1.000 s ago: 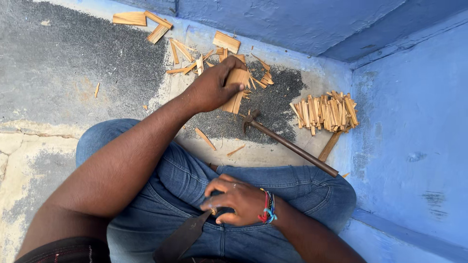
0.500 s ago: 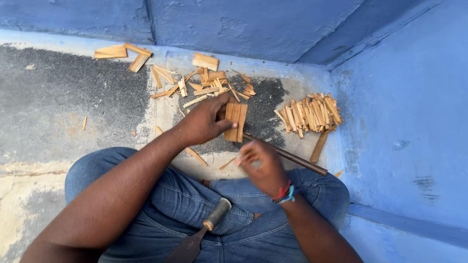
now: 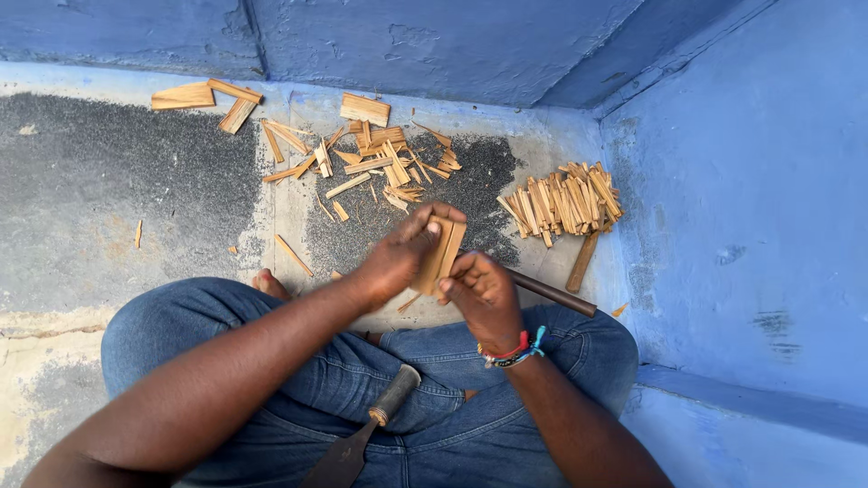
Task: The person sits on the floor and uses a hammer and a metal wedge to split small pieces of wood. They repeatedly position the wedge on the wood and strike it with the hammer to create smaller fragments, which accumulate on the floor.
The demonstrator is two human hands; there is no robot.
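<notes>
The concrete floor (image 3: 117, 208) carries the work, hemmed by blue walls (image 3: 741, 181) along its far edge and at its far right corner. The person sits on it in blue jeans (image 3: 226, 334), knees spread.

Done, judging by what lies about: a tidy pile of split sticks (image 3: 562, 201) rests by the floor's far right corner, close against the wall. Scattered offcuts and splinters (image 3: 375, 163) lie along the far edge, with three wider wood slats (image 3: 206, 98) apart at the far left, seemingly unsplit. Much stock therefore appears left to process.

In hand: a small bundle of thin wood pieces (image 3: 440, 256), held upright above the floor's middle, just ahead of the knees. The left hand (image 3: 398, 258) is wrapped around it, thumb across the front. The right hand (image 3: 484, 294) is curled with fingertips pinching the bundle's lower edge.

Idle: a broad knife with a wooden handle (image 3: 375, 429) lies on the lap, touched by neither hand. A dark rod (image 3: 551, 294) lies on the floor beside the right knee, near a short stick (image 3: 581, 262).

Not determinable: the number of pieces in the bundle; the knife blade, cut off at the bottom; the rod's near end, hidden behind the right hand.
</notes>
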